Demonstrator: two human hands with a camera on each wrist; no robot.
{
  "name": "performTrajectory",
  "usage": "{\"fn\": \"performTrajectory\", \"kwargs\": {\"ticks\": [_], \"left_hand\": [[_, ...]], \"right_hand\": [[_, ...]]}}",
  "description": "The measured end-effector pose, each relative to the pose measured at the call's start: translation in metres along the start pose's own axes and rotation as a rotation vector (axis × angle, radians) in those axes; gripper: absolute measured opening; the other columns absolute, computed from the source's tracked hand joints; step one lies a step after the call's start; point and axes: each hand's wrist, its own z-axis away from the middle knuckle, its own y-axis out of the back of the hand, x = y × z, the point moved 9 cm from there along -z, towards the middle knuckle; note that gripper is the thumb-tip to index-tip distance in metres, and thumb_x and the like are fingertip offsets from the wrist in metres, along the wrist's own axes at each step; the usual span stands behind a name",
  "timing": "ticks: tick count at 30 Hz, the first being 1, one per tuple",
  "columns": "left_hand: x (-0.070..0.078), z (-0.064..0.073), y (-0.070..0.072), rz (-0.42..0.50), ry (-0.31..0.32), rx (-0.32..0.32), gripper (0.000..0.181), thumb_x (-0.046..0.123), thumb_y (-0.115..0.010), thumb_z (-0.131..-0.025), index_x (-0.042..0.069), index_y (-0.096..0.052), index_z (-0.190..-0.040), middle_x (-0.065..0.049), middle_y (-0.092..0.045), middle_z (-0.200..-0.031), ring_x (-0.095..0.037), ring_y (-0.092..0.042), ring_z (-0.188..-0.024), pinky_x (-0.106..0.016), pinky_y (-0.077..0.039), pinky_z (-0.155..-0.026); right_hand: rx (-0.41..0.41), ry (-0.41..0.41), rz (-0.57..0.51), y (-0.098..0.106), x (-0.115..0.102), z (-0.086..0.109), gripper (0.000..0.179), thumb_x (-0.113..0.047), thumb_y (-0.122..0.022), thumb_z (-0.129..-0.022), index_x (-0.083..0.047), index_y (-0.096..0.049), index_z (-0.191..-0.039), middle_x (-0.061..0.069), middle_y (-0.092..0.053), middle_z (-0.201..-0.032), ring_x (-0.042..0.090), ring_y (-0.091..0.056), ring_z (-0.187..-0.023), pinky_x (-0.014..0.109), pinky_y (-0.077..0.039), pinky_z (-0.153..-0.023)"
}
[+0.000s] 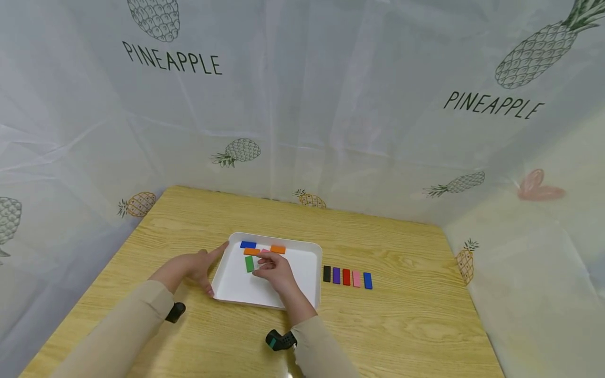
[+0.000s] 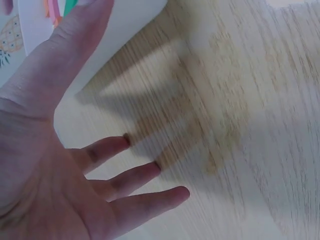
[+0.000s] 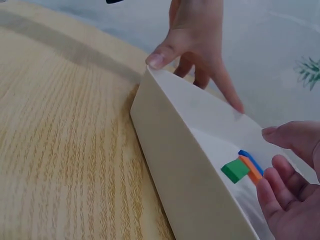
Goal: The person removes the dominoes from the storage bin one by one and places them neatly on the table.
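Note:
A white shallow tray [image 1: 300, 268] lies on the wooden table. Inside it, toward the far left, are a blue block [image 1: 248, 244], two orange blocks [image 1: 278, 249], a partly hidden pink block [image 1: 265, 251] and a green block [image 1: 249, 264]. My left hand [image 1: 195, 265] spans the tray's left side, thumb touching the near corner and index finger the far one; its other fingers extend outside the tray. Over the tray, beside the green block, hovers my right hand [image 1: 278, 272]. Its fingers are loosely bent and the thumb stands apart, with nothing visible between them in the right wrist view.
Right of the tray stands a row of blocks on the table: black [image 1: 327, 274], purple [image 1: 336, 275], red [image 1: 346, 277], pink [image 1: 356, 279] and blue [image 1: 367, 281]. A pineapple-print curtain [image 1: 331, 105] hangs behind the table [image 1: 402, 315] and along its sides.

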Motion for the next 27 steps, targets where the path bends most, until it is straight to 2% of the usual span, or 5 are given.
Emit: {"fn": "performTrajectory", "kwargs": {"ticks": [3, 9, 14, 18, 27], "left_hand": [[0.002, 0.000, 0.000, -0.004, 0.000, 0.002, 0.136, 0.040, -0.093, -0.058, 0.009, -0.004, -0.156, -0.051, -0.025, -0.135, -0.066, -0.037, -0.119, -0.072, -0.034, -0.093], [0.005, 0.003, 0.001, -0.047, -0.012, 0.031, 0.134, 0.043, -0.093, -0.058, 0.012, -0.007, -0.156, -0.044, -0.037, -0.128, -0.062, -0.047, -0.108, -0.071, -0.038, -0.089], [0.006, 0.005, 0.002, -0.056, -0.024, 0.036, 0.133, 0.044, -0.092, -0.059, 0.011, -0.007, -0.156, -0.042, -0.039, -0.126, -0.063, -0.045, -0.108, -0.072, -0.038, -0.088], [0.006, 0.006, 0.003, -0.055, -0.032, 0.039, 0.133, 0.043, -0.092, -0.059, 0.011, -0.007, -0.156, -0.041, -0.039, -0.126, -0.063, -0.046, -0.107, -0.072, -0.038, -0.086], [0.005, 0.004, 0.002, -0.058, -0.048, 0.041, 0.134, 0.045, -0.092, -0.059, 0.012, -0.006, -0.156, -0.042, -0.039, -0.126, -0.062, -0.047, -0.106, -0.071, -0.038, -0.087]], "right_hand": [[-0.003, -0.018, 0.052, -0.003, 0.005, -0.006, 0.043, 0.007, -0.080, -0.075, -0.002, -0.069, -0.116, 0.007, -0.064, -0.099, 0.011, -0.055, -0.080, 0.021, -0.050, -0.071], [-0.009, -0.032, 0.196, -0.004, 0.012, -0.014, 0.043, 0.001, -0.084, -0.073, -0.006, -0.071, -0.113, 0.000, -0.062, -0.094, 0.011, -0.049, -0.075, 0.022, -0.044, -0.065], [-0.049, -0.013, 0.349, -0.009, 0.011, -0.019, 0.041, -0.004, -0.085, -0.073, -0.010, -0.073, -0.112, -0.002, -0.057, -0.085, 0.012, -0.044, -0.071, 0.024, -0.039, -0.062], [-0.066, -0.023, 0.459, -0.013, 0.011, -0.023, 0.042, -0.007, -0.085, -0.074, -0.014, -0.073, -0.114, -0.002, -0.053, -0.082, 0.013, -0.045, -0.073, 0.024, -0.037, -0.064], [-0.068, -0.049, 0.624, -0.018, 0.016, -0.028, 0.049, -0.013, -0.087, -0.073, -0.022, -0.072, -0.119, -0.003, -0.051, -0.087, 0.015, -0.045, -0.079, 0.028, -0.038, -0.067]]}}
